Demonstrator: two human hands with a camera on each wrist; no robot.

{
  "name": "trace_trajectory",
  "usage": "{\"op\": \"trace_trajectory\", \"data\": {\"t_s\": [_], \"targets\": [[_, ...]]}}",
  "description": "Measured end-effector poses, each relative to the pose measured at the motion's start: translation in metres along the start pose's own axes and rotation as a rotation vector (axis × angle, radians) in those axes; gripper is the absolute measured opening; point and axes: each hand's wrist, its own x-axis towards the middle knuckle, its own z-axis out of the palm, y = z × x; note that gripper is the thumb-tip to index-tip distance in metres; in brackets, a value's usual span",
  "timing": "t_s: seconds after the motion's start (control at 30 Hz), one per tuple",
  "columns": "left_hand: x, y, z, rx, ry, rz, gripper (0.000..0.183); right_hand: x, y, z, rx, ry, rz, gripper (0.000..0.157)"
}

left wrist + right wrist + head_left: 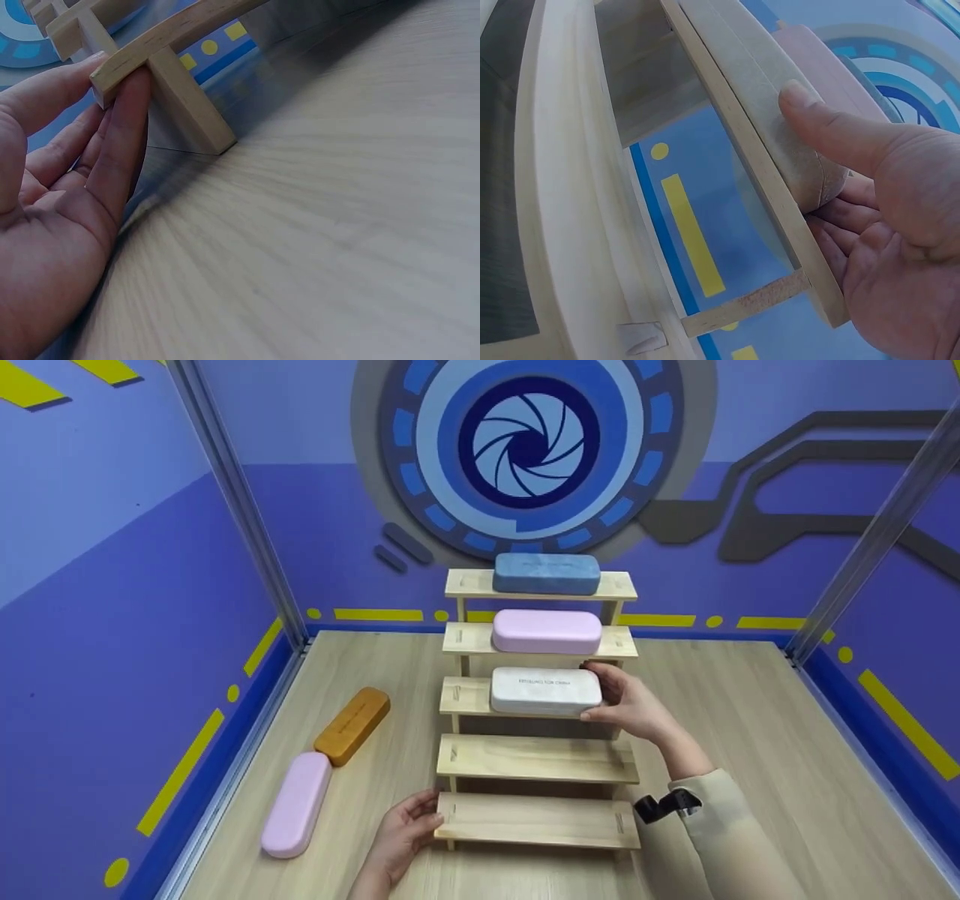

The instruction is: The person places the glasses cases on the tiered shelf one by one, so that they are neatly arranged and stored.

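Note:
A wooden stepped rack (538,819) stands in the middle of the head view. My right hand (630,709) holds the right end of a white glasses case (546,690) lying on the middle step. In the right wrist view the thumb presses the near face of the case (769,105), while the other fingers are behind its end, partly hidden. At the lowest step's left end is my left hand (401,836). The left wrist view shows its thumb and fingers pinching the end of that board (135,56). Above the white case sit a pink case (547,631) and a blue case (547,574), one per step.
On the table's left, a brown case (352,726) and another pink case (297,805) lie end to end, nearly touching. Panels enclose the table, with metal posts (251,517) at the back corners. A black strap (667,805) is on the right sleeve.

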Motion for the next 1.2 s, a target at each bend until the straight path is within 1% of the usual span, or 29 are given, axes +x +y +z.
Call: {"op": "trace_trajectory", "data": {"t_s": [0.23,0.4,0.5,0.57,0.67,0.73,0.8,0.9,1.1,1.2], "targets": [[0.002,0.000,0.000,-0.002,-0.009,0.006,0.058,-0.011,0.001,-0.003,0.020,0.020,0.002,0.085],[0.002,0.001,-0.001,-0.007,-0.012,-0.001,0.056,-0.024,0.004,-0.007,0.049,0.040,0.003,0.084],[0.001,0.002,0.000,-0.007,-0.010,-0.009,0.055,-0.033,0.006,-0.007,0.092,0.068,-0.028,0.082],[0.001,0.003,0.000,-0.004,-0.004,-0.014,0.056,-0.039,0.009,-0.007,0.114,0.101,-0.074,0.079],[0.000,0.003,0.001,-0.002,0.005,-0.022,0.059,-0.050,0.014,-0.005,0.140,0.174,-0.136,0.075],[0.000,0.003,0.001,-0.001,0.009,-0.027,0.060,-0.058,0.016,-0.003,0.123,0.234,-0.139,0.073],[0.000,0.003,0.002,-0.001,0.013,-0.030,0.062,-0.065,0.017,-0.001,0.121,0.290,-0.121,0.072],[0.000,0.001,0.002,0.000,0.011,-0.029,0.063,-0.076,0.020,0.002,0.109,0.353,-0.083,0.070],[-0.001,0.000,0.002,0.006,0.008,-0.019,0.065,-0.100,0.029,0.008,0.126,0.418,-0.035,0.068],[0.000,0.000,0.001,0.004,0.001,-0.010,0.064,-0.111,0.035,0.010,0.124,0.437,0.018,0.066]]}}
